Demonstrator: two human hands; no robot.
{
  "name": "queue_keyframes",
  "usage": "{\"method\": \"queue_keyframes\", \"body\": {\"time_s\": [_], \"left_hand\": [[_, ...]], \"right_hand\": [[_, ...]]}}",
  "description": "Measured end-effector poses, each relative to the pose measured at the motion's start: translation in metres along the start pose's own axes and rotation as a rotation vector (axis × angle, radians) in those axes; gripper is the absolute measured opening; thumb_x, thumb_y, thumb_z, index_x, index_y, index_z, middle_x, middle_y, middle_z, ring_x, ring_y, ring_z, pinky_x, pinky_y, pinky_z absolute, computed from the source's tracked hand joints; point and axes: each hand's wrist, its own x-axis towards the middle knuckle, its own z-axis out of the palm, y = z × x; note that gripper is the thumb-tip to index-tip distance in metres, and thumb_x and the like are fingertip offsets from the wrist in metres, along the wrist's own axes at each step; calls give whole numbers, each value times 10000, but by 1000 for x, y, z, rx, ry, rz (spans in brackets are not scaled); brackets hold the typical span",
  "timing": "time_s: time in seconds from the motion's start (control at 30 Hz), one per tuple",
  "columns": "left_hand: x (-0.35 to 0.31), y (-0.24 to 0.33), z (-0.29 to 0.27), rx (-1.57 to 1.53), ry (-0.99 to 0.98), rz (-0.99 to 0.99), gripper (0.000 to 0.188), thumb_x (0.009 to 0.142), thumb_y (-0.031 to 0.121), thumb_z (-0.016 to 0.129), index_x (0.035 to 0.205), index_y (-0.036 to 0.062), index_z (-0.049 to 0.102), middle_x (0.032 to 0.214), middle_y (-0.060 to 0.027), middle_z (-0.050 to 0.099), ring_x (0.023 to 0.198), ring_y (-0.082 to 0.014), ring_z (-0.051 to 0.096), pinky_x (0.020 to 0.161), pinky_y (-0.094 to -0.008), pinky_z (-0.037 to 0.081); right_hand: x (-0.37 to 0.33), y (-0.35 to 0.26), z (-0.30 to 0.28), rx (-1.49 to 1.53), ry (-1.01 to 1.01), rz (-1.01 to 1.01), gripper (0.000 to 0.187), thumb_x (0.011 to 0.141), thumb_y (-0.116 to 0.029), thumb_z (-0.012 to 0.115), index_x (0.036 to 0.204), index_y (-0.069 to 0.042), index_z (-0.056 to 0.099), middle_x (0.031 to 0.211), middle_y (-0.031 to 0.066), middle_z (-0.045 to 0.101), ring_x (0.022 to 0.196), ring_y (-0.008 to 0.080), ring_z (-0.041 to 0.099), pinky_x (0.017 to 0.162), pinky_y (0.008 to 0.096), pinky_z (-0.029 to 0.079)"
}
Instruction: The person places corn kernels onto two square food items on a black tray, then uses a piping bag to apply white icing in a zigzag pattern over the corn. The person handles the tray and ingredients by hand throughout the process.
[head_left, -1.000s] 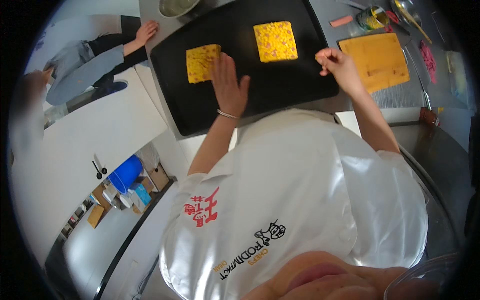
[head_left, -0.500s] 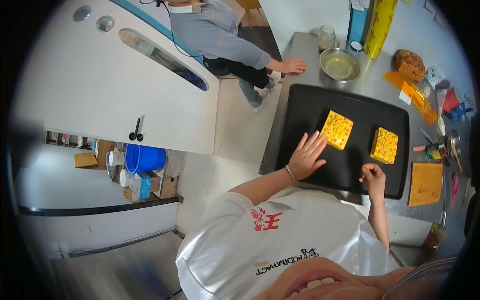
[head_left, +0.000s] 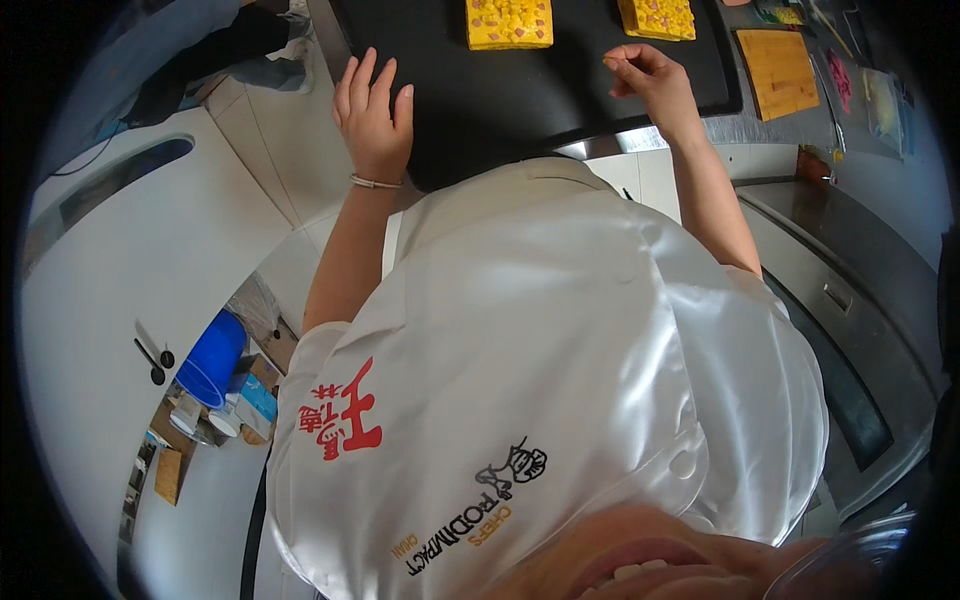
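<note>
Two yellow-topped slabs (head_left: 510, 24) sit on the black tray (head_left: 500, 110), probably light, soft and crumbly, best gripped low by their sides. Over the tray's left edge the left hand (head_left: 372, 122) has fingers apart; over its right part the right hand's (head_left: 667, 92) fingertips meet, whether on a crumb I cannot tell.

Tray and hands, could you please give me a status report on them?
Left hand open at left edge of tray. Right hand pinched near right yellow block, contents unclear. Left yellow block untouched. Nothing visible between blocks.

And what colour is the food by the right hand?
The food is yellow with pinkish bits on top; the head view shows it best.
</note>
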Motion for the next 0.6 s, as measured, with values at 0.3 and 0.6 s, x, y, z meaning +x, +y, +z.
{"method": "queue_keyframes", "body": {"time_s": [0.3, 0.6], "left_hand": [[39, -6, 10, -107, -76, -42, 297, 962, 212, 664, 1227, 90, 715, 1356, -80, 632, 1209, -293, 566, 1053, -410, 442], [110, 36, 54, -314, -154, 25, 284, 884, 55, 634, 1162, 26, 682, 1193, -132, 623, 1068, -350, 593, 953, -412, 490]], "right_hand": [[94, -58, 57, 7, -76, 8, 54, 950, -64, 673, 921, -18, 676, 786, 48, 618, 701, 120, 624, 640, 305, 517], [110, -53, 81, -430, 3, -589, 184, 846, -26, 693, 1025, 2, 661, 1030, 216, 649, 951, 433, 641, 808, 440, 541]]}}
